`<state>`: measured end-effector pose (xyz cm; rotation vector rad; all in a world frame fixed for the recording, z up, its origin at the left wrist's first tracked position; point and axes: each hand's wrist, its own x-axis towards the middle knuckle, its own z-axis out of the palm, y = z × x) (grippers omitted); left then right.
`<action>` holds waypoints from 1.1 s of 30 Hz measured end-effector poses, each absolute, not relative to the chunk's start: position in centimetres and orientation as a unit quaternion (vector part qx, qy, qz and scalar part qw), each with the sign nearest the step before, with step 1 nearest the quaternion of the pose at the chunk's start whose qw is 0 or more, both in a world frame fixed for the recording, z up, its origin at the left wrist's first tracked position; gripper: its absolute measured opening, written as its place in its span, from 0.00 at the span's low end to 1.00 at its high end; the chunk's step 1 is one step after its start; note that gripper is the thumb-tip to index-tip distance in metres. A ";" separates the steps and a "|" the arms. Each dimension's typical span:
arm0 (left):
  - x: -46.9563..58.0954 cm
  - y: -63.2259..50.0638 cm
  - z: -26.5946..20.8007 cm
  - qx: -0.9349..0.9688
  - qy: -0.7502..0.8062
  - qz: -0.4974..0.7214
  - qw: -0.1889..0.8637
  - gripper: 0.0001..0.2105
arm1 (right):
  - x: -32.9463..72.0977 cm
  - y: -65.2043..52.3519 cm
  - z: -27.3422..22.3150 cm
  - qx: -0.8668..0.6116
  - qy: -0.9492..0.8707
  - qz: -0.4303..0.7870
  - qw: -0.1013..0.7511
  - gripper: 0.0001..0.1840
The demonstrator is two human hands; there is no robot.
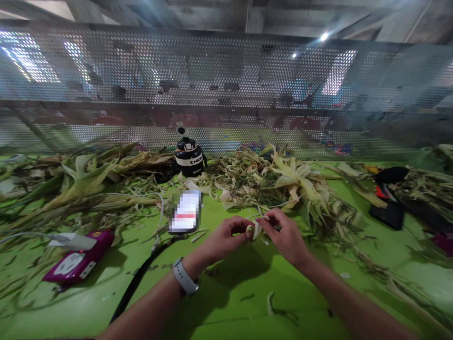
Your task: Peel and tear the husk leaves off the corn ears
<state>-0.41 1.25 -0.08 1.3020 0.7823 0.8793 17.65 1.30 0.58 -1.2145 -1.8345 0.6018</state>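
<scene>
Just above the green table, my left hand point(230, 238) and my right hand point(286, 236) are close together, fingers pinched around a small pale husk piece point(257, 228). Its left end, a rounded pale tip, is between my left thumb and forefinger. The right fingers grip the other side, and part of it is hidden behind them. A grey-white watch point(184, 277) is on my left wrist. Just beyond my hands lies a heap of corn husks and leaf shreds point(255, 179), with a large peeled-back husk point(299, 182) on its right.
A phone point(185, 211) lies left of my hands, beside a black strap point(141, 271). A purple power bank point(79, 259) with a white plug rests further left. A black jug point(190, 158) stands behind. More husks point(81, 179) cover the left; a dark phone point(387, 215) lies right. Perforated metal point(226, 89) closes the back.
</scene>
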 end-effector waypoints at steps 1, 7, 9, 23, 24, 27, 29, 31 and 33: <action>-0.4 1.2 -0.1 0.559 0.343 0.384 0.650 0.15 | 17.6 1.3 0.5 -0.486 -0.725 0.249 0.419 0.12; -0.4 0.7 0.2 0.478 0.346 0.392 0.705 0.16 | 17.4 1.3 -0.2 -0.486 -0.704 0.287 0.431 0.12; -0.3 0.6 0.4 0.463 0.347 0.398 0.712 0.15 | 17.3 1.3 -0.3 -0.485 -0.699 0.293 0.435 0.12; 0.4 0.8 -0.5 0.391 0.404 0.445 0.697 0.15 | 16.8 1.5 -0.9 -0.481 -0.642 0.388 0.454 0.18; 0.3 0.9 -0.5 0.381 0.411 0.446 0.697 0.15 | 16.8 1.4 -0.9 -0.475 -0.647 0.384 0.457 0.20; 0.1 1.1 -0.4 0.344 0.430 0.457 0.699 0.14 | 16.7 1.2 -0.8 -0.458 -0.670 0.353 0.465 0.20; 0.1 1.3 -0.3 0.328 0.435 0.460 0.701 0.14 | 16.8 1.1 -0.7 -0.445 -0.689 0.331 0.466 0.19; 0.0 1.4 -0.3 0.322 0.435 0.457 0.706 0.12 | 16.9 1.1 -0.6 -0.425 -0.706 0.313 0.471 0.20; -0.1 1.5 -0.3 0.313 0.437 0.454 0.710 0.12 | 17.1 1.1 -0.7 -0.408 -0.720 0.299 0.475 0.19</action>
